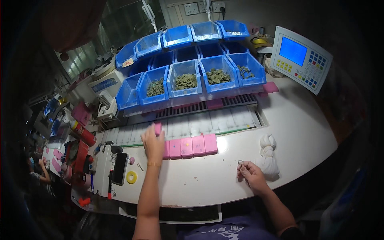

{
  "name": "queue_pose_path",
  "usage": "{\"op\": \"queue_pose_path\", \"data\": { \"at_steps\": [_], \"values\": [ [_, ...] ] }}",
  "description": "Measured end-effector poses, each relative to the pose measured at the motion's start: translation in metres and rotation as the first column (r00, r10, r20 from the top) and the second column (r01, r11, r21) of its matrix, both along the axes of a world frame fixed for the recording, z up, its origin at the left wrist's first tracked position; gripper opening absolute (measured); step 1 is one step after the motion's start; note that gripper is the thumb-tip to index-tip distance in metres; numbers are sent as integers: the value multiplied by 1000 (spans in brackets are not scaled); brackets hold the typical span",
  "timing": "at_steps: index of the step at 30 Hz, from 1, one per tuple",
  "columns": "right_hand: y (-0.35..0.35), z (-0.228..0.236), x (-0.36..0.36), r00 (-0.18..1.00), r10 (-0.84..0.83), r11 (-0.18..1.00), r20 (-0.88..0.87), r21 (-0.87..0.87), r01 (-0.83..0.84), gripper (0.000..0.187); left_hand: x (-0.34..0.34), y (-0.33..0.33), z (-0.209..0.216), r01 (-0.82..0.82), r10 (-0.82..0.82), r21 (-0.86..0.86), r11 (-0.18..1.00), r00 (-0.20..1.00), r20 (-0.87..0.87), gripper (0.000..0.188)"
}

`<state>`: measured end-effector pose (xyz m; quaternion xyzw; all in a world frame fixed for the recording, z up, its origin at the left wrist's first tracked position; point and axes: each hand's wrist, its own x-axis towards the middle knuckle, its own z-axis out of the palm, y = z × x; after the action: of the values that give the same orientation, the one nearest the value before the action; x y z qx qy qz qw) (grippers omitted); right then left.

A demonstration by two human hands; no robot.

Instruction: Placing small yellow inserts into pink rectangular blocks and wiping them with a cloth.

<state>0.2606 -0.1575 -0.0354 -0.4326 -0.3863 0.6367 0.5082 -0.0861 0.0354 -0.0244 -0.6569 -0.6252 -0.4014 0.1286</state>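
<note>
My left hand (153, 142) reaches over the white table and is closed on a pink block (158, 128), lifted just beyond a row of similar ones. Those pink blocks (187, 147) stand side by side, several of them, and my left hand covers the row's left end. To the right, my right hand (252, 176) pinches a small shiny metal piece (240, 163) between thumb and fingertips. It looks ring-like, but it is too small to name surely. A knotted white cloth bundle (269, 160) lies just beyond my right hand.
Blue bins (154, 96) rise in tiers at the back, some holding small greenish parts. Before them lies a light panel marked with lines (188, 125). A control panel (300, 60) stands at the right. Phone (119, 169), yellow tape roll (131, 177) and red bottle (83, 133) sit left.
</note>
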Motion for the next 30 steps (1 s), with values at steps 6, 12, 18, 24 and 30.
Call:
{"op": "queue_pose_path", "data": {
  "at_steps": [6, 12, 18, 24, 30],
  "values": [
    [1, 6, -60, 992, -82, 977, 92, 202, 62, 9, 88, -182, 40, 811, 65, -348, 470, 361, 930, 31],
    [-14, 23, -82, 868, -238, 853, 437, 521, -28, 9, 118, -206, 21, 877, 279, -42, 479, -107, 954, 27],
    [-28, 25, -76, 886, -207, 869, 415, 494, -28, 11, 122, -212, 30, 873, 337, 27, 487, -216, 916, 21],
    [-31, 35, -64, 991, 84, 989, -100, 128, -71, 19, 125, -218, 40, 861, 249, 38, 508, -189, 950, 24],
    [-32, 43, -61, 973, 87, 995, -214, -31, -96, 18, 122, -222, 39, 871, 213, 58, 487, -183, 960, 24]
  ]
}}
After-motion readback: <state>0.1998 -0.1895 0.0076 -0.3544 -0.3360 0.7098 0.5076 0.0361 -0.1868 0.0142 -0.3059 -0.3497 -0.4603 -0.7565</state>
